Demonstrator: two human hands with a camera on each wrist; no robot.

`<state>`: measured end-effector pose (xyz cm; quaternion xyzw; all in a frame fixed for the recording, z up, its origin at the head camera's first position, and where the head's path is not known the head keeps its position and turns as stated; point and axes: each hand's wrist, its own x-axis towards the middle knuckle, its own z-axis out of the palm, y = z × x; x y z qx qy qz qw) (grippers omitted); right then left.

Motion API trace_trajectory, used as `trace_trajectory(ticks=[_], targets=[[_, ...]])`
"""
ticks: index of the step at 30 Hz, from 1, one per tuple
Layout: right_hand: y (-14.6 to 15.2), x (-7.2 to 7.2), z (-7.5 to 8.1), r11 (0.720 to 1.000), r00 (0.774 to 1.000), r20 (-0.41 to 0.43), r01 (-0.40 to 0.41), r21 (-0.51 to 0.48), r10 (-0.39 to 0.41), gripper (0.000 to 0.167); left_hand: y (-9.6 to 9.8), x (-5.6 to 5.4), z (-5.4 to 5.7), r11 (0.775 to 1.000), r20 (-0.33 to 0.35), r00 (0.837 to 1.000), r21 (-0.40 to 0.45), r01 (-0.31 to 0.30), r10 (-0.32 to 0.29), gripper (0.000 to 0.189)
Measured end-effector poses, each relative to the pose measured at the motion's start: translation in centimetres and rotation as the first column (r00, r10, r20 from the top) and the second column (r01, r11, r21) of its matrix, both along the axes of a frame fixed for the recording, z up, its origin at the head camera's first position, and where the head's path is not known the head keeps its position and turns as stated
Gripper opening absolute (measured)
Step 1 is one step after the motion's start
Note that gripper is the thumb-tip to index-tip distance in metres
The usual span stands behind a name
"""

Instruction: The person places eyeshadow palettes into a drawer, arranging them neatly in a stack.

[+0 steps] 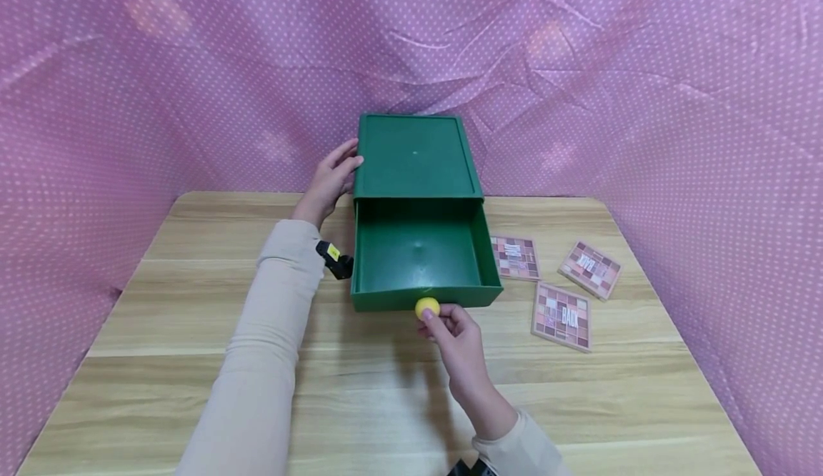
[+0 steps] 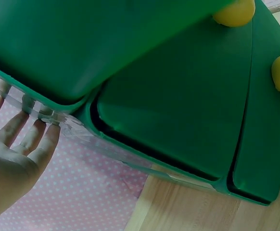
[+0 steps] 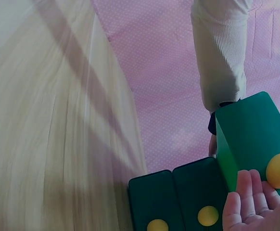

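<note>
A green drawer cabinet (image 1: 414,154) stands at the back middle of the table, its top drawer (image 1: 418,265) pulled well out with nothing inside. My right hand (image 1: 458,344) pinches the round yellow knob (image 1: 427,307) at the middle of that drawer's front, thumb on top. My left hand (image 1: 331,179) rests against the cabinet's left side near the back. In the left wrist view, its extended fingers (image 2: 46,144) touch the see-through side wall. Two lower drawers (image 2: 173,106) are closed, each with its own yellow knob (image 3: 208,216).
To the cabinet's right lie three flat pink patterned palettes: one palette (image 1: 516,258) close beside the drawer, another palette (image 1: 561,316) nearer me, a third palette (image 1: 590,269) farther right. Pink dotted cloth (image 1: 257,68) surrounds the wooden table (image 1: 161,362) at the back and sides.
</note>
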<state>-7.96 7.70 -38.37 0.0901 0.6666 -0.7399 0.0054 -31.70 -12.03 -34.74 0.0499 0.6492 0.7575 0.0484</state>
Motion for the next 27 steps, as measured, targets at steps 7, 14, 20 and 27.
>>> trace_trajectory(ticks=[7, 14, 20, 27], targets=[[0.5, 0.1, -0.4, 0.997, 0.998, -0.040, -0.051, 0.060, 0.054, 0.027, -0.1, 0.1, 0.0, 1.000, -0.017, 1.000, -0.026, 0.011, -0.011, 0.046], [2.5, -0.2, -1.7, 0.962, 0.978, -0.061, -0.181, 0.202, 0.197, 0.026, 0.0, 0.3, 0.0, 1.000, -0.016, 1.000, -0.031, 0.006, -0.007, 0.046], [4.8, -0.8, -2.4, 0.875, 0.918, -0.036, -0.364, 0.320, 0.395, 0.033, 0.1, 0.5, -0.1, 1.000, -0.018, 1.000, -0.018, 0.009, -0.009, 0.047], [7.3, -1.2, -1.0, 0.760, 0.850, -0.037, -0.449, 0.470, 0.525, 0.042, 0.1, 0.6, -0.2, 1.000, -0.031, 1.000, -0.024, 0.000, -0.001, 0.046]])
